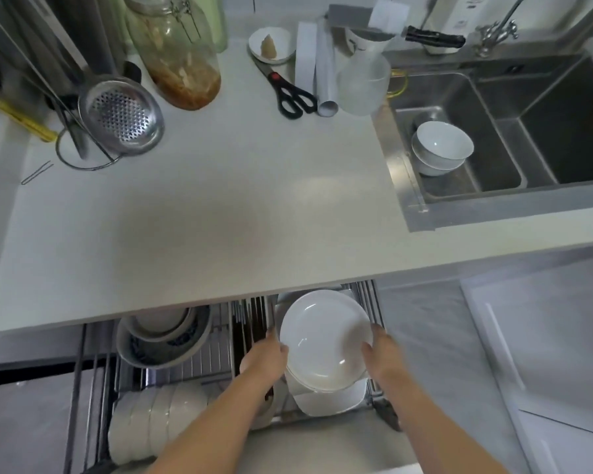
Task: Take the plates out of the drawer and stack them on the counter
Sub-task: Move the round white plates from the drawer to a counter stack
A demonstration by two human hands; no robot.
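Clearly, the lifting-out step is being carried out, judging by how things lie. Nothing is being stacked yet on the counter [220, 213], whose broad pale surface is being left bare in the middle, with a sink [493, 186] set into it at the right and a jar [178, 53], a strainer [122, 114] and scissors [288, 90] being kept along the back. Below its front edge, the drawer [220, 357] is being held open, its wire rack being shared by metal bowls [161, 340] at the left, a row of white bowls [154, 419] on edge nearer the person, and the plates at the right.

A round white plate [326, 340] is being gripped from both sides: its left rim is being pinched by the left hand [264, 357], and its right rim is being held by the curled fingers of the right hand [380, 354]. It is being kept roughly level, just above the drawer's right compartment. Beneath it, more white plates [329, 401], squarer in outline, are being left in place; how many cannot be told.

The held plate is looking glossy, shallow and clean, with a raised rim and small highlights. Next, it is probably needing to be raised clear of the counter's overhanging edge, then set flat on the bare counter.
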